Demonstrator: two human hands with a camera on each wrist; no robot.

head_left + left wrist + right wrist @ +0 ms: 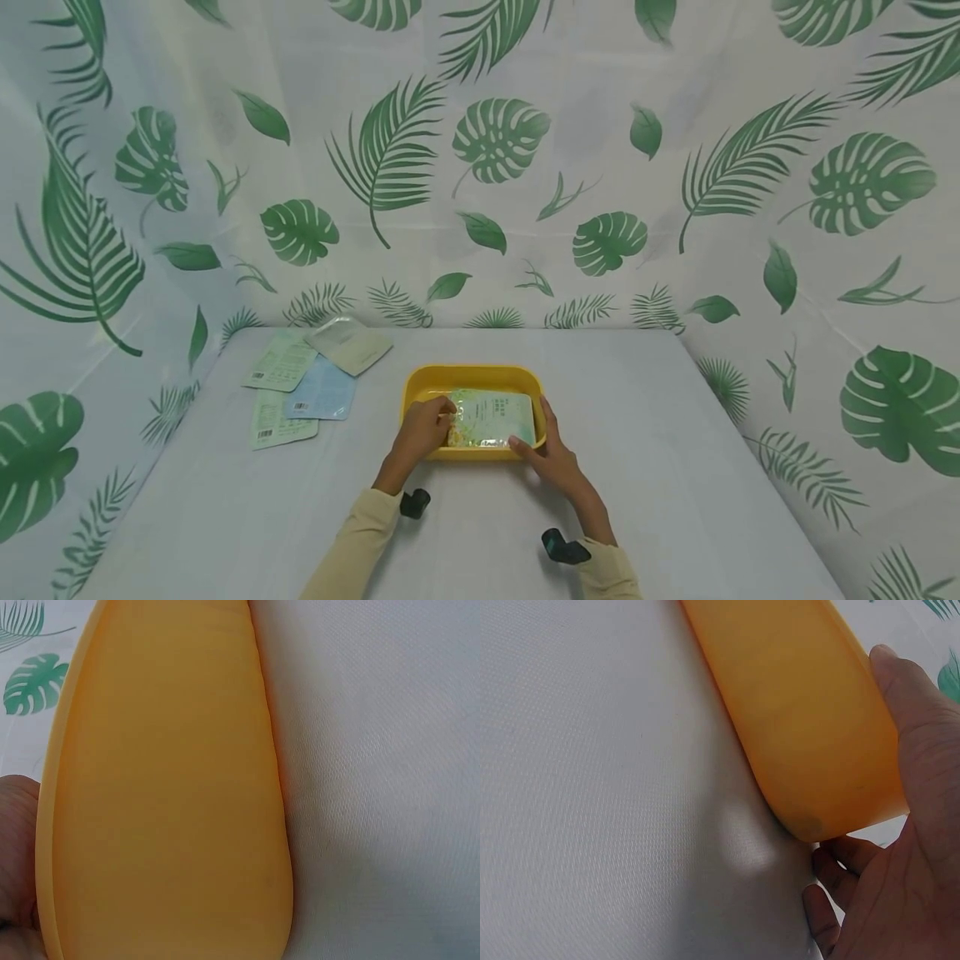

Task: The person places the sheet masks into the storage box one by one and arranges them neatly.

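Note:
A yellow plastic tray (472,454) with raised sides stands in the middle of the table. In it lies a pale green and white sachet (491,419), flat and printed with leaves and small text, like a face mask packet. My left hand (423,429) reaches over the tray's left front corner, its curled fingers pinching the sachet's left edge. At the right front corner my right hand (557,458) grips the tray, thumb over the front rim and fingers along the outer right side. The right wrist view shows that thumb (904,682) at the rim and fingertips low by the tray's base.
Several flat sachets overlap at the table's back left: a light green one (281,362), a blue one (322,390), another green one (281,423) and a cream one with a clear part (356,346). A leaf-printed curtain (555,75) stands behind and along both sides.

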